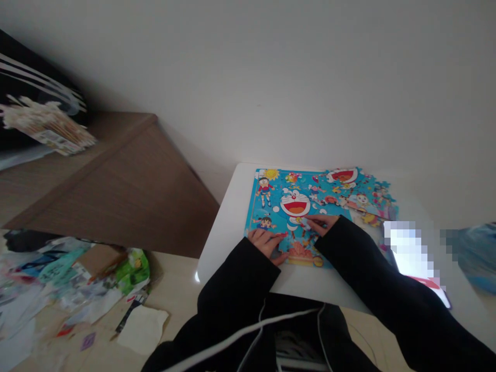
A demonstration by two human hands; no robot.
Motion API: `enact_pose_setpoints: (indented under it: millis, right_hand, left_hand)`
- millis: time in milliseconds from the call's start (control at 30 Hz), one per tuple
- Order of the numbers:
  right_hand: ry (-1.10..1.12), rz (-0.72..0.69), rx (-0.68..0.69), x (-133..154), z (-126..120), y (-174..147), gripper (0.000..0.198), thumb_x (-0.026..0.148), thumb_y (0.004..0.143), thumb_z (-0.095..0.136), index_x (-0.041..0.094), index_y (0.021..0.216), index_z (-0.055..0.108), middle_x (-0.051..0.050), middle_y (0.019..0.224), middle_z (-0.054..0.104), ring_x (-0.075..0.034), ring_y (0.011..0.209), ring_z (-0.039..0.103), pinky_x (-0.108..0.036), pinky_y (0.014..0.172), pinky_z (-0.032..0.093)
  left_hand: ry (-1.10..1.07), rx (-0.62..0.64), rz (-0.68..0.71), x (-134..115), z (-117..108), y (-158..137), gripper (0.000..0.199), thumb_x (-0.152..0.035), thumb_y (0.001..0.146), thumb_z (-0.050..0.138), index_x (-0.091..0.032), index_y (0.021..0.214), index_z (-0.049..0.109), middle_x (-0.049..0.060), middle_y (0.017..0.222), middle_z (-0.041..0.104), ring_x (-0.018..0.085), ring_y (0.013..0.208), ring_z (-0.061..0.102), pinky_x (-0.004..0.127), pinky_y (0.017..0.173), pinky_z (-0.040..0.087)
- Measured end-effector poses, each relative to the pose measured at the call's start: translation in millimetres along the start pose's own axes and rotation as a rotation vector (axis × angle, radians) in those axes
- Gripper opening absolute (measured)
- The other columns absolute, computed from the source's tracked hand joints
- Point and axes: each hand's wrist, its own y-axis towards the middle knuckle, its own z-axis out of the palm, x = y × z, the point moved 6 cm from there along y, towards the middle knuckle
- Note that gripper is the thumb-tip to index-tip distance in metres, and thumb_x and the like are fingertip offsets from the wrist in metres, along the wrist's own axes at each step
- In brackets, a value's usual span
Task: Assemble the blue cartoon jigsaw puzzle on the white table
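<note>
Right hand [325,226]: thumb and fingertips pinching a small pale puzzle piece [306,223], held at the lower middle of the puzzle [295,204], just below the big cat face. Can't tell if the piece is touching the picture or just above it. Left hand [267,244]: over the lower left corner, thumb set apart from the fingers, a bit of red at the index fingertip. Can't tell if that's a piece or print, so can't tell whether this grip has anything.

Step looks like fitting the piece. To do it well: pinch by the edges, so the print shows; turn it until picture lines and tabs match the neighbours; lower flat, then press with one fingertip. No forcing, a tilted tab could bend. Left palm best kept light but steady, so the puzzle doesn't slide or finished parts lift. Any gap under the right fingers is too small to make out.

Outward: loose pieces [362,199] lie heaped over the puzzle's upper right and beyond its edge; right sleeve should clear them. Phone [408,256], blurred out, lies beside the right forearm. All on a white surface [225,222] against the wall.
</note>
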Motion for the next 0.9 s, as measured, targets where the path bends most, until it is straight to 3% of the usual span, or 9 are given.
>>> enact_pose_setpoints:
  millis: [167, 333, 500, 600, 700, 900]
  right_hand:
    - [0.153, 0.111, 0.046, -13, -2, 9, 0.028, 0.034, 0.070, 0.056, 0.015, 0.084, 0.070, -0.006, 0.067, 0.067, -0.018, 0.055, 0.062, -0.030, 0.052, 0.052]
    - [0.277, 0.192, -0.022, -15, -6, 4, 0.031, 0.036, 0.072, 0.053, 0.016, 0.090, 0.068, -0.005, 0.067, 0.067, -0.018, 0.058, 0.063, -0.029, 0.055, 0.053]
    - [0.181, 0.154, -0.099, -15, -8, 6, 0.027, 0.033, 0.071, 0.052, 0.016, 0.085, 0.067, -0.005, 0.065, 0.067, -0.016, 0.055, 0.062, -0.028, 0.056, 0.052]
    - [-0.061, 0.080, -0.163, -14, -17, 10, 0.022, 0.030, 0.071, 0.052, 0.017, 0.077, 0.068, -0.005, 0.065, 0.066, -0.015, 0.054, 0.060, -0.027, 0.055, 0.050]
    - [-0.250, -0.074, -0.197, 0, -26, 9, 0.023, 0.032, 0.073, 0.051, 0.017, 0.079, 0.068, -0.006, 0.071, 0.067, -0.015, 0.056, 0.059, -0.027, 0.055, 0.049]
    - [-0.259, -0.298, -0.244, 49, -42, 5, 0.024, 0.034, 0.077, 0.050, 0.020, 0.081, 0.068, -0.005, 0.071, 0.066, -0.014, 0.062, 0.060, -0.025, 0.058, 0.049]
  left_hand:
    - [0.046, 0.126, -0.014, -17, 9, 11, 0.038, -0.053, 0.072, 0.055, -0.023, 0.093, 0.066, 0.002, 0.079, 0.065, 0.019, 0.073, 0.054, 0.034, 0.067, 0.036]
    - [0.126, 0.192, -0.070, -27, 27, 36, 0.037, -0.049, 0.076, 0.053, -0.022, 0.099, 0.063, 0.004, 0.079, 0.064, 0.021, 0.079, 0.053, 0.038, 0.072, 0.035]
    - [0.170, 0.278, -0.188, -25, 40, 53, 0.046, -0.052, 0.074, 0.056, -0.021, 0.108, 0.059, 0.006, 0.091, 0.064, 0.025, 0.087, 0.053, 0.040, 0.074, 0.036]
    - [0.182, 0.191, -0.213, -5, 18, 51, 0.054, -0.056, 0.073, 0.054, -0.023, 0.114, 0.055, 0.006, 0.102, 0.063, 0.025, 0.095, 0.053, 0.043, 0.082, 0.034]
    - [0.251, 0.136, -0.287, 31, -13, 39, 0.050, -0.055, 0.071, 0.057, -0.026, 0.111, 0.057, 0.005, 0.107, 0.062, 0.025, 0.099, 0.054, 0.046, 0.089, 0.032]
    - [0.321, 0.326, -0.245, 81, -28, 23, 0.047, -0.049, 0.068, 0.063, -0.030, 0.110, 0.057, 0.002, 0.117, 0.057, 0.026, 0.112, 0.049, 0.045, 0.092, 0.036]
